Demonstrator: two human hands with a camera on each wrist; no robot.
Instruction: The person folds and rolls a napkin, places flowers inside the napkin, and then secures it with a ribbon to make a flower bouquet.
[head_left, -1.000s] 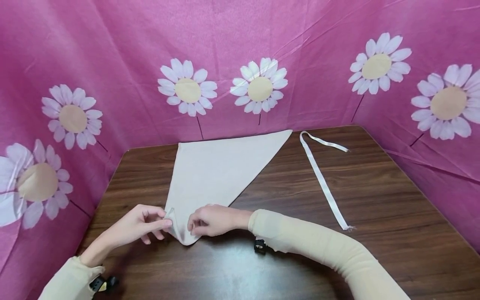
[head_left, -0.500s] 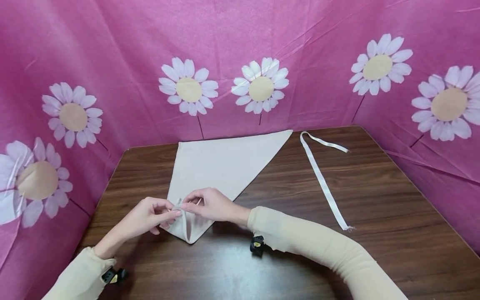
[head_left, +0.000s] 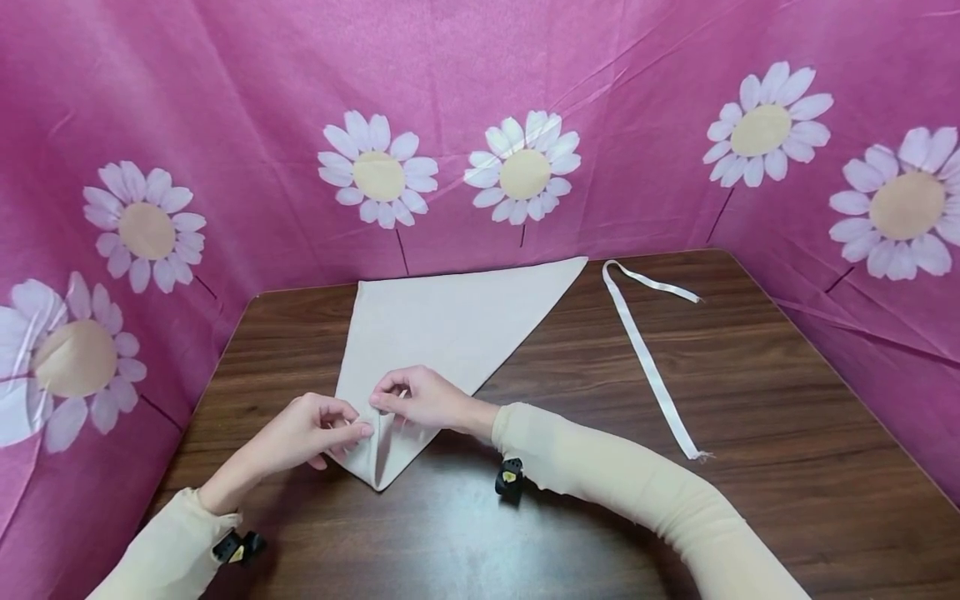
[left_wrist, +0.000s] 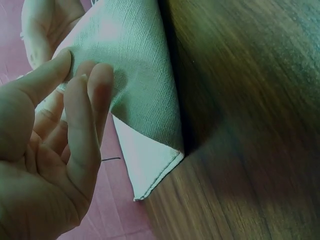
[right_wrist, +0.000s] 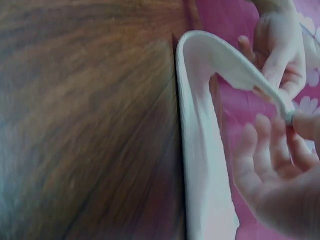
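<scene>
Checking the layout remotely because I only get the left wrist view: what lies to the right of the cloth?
Observer: A white ribbon lies on the table there, seen in the head view.
Operator: Thanks. I can't see what the other hand's fingertips are doing.
Observer: In the right wrist view, the right hand pinches the lifted edge of the cloth.
Operator: And how far does the material reach?
Observer: The head view shows its far right corner at the table's far edge.

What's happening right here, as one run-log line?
right hand: pinches pale cloth; left hand: at cloth, grip unclear; white ribbon: on table
</scene>
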